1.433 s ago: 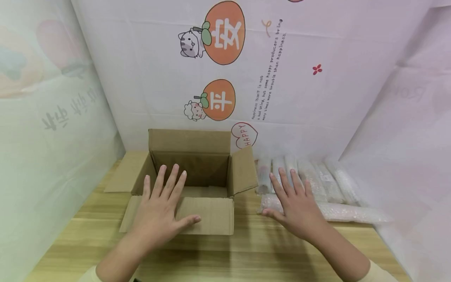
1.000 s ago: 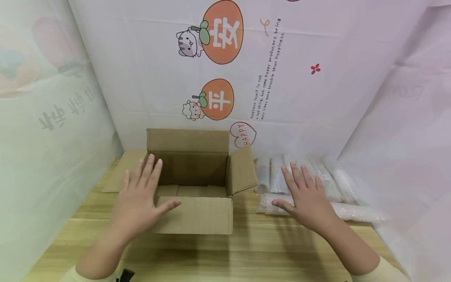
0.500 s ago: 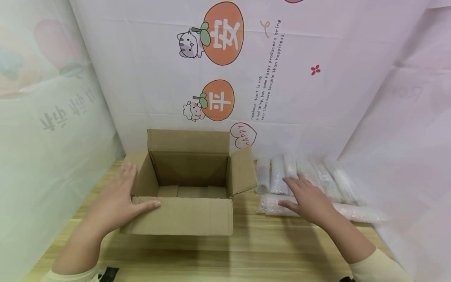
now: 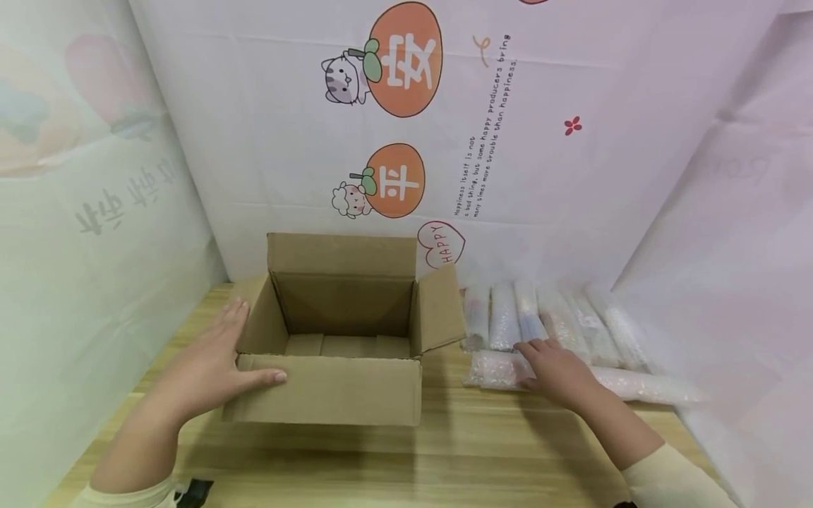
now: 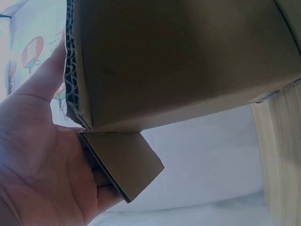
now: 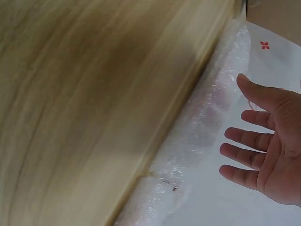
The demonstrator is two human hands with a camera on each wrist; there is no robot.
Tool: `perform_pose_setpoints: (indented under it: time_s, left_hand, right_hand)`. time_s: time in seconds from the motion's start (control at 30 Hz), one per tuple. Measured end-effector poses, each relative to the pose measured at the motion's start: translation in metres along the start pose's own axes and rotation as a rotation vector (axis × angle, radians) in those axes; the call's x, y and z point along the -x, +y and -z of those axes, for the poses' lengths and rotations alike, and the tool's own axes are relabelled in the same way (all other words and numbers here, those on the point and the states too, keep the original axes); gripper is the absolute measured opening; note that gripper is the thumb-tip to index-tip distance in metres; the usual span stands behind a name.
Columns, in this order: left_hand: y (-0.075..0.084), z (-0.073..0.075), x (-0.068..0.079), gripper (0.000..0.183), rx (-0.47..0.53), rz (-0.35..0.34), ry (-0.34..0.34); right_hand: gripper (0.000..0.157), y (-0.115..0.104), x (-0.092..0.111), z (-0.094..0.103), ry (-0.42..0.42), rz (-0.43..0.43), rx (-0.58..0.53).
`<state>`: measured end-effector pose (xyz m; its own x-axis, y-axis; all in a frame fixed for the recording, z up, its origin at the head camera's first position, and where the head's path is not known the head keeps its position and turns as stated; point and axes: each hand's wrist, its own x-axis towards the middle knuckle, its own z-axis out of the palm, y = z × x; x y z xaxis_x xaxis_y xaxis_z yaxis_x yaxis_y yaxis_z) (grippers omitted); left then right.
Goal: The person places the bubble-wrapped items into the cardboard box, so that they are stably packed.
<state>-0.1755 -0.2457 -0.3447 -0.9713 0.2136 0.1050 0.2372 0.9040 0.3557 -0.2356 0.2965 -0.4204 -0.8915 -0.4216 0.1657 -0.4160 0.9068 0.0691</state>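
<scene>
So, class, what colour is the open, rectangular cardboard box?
The box is plain brown, best seen in the head view.

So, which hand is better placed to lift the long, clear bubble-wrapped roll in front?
Probably the right hand: it is empty and at the roll, while the left hand is at the brown cardboard box.

Matt cardboard box [image 4: 330,391]; glossy plastic-wrapped rolls [image 4: 504,321]
Box: smooth faces, rough corrugated edge [image 5: 71,80]; rolls: clear, bumpy bubble wrap; table [image 4: 356,469]: smooth wood grain, faint sheen; backdrop [image 4: 571,190]: matt, creased sheet, cloth or plastic unclear; sleeves [image 4: 673,476]: matt cloth.
</scene>
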Motion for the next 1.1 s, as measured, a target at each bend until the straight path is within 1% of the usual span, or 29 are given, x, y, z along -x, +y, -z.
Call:
perform_pose_setpoints:
  time_s: [0.23,0.47,0.7,0.87,0.97,1.1]
  left_hand:
    - [0.001,-0.002,-0.001,0.134,-0.003,0.026,-0.005]
    - [0.001,-0.003,-0.001,0.132,0.015,0.025,0.005]
    - [0.001,-0.004,-0.003,0.134,0.006,0.040,-0.004]
    - [0.001,-0.003,-0.002,0.133,0.022,0.029,0.001]
    - [-0.001,-0.003,-0.003,0.133,0.026,0.034,0.000]
    - [-0.003,-0.004,-0.003,0.134,0.025,0.045,-0.008]
  right_hand:
    - [0.050,0.002,0.000,-0.012,0.016,0.028,0.024]
    - [0.052,0.004,-0.002,-0.015,0.016,0.040,0.002]
    - [0.051,0.005,-0.003,-0.017,-0.023,0.016,-0.067]
    - [0.046,0.005,-0.004,-0.010,-0.036,0.008,-0.096]
    - [0.042,0.005,-0.006,-0.001,-0.042,0.015,-0.117]
    - [0.040,0.005,-0.007,0.018,-0.069,0.011,-0.174]
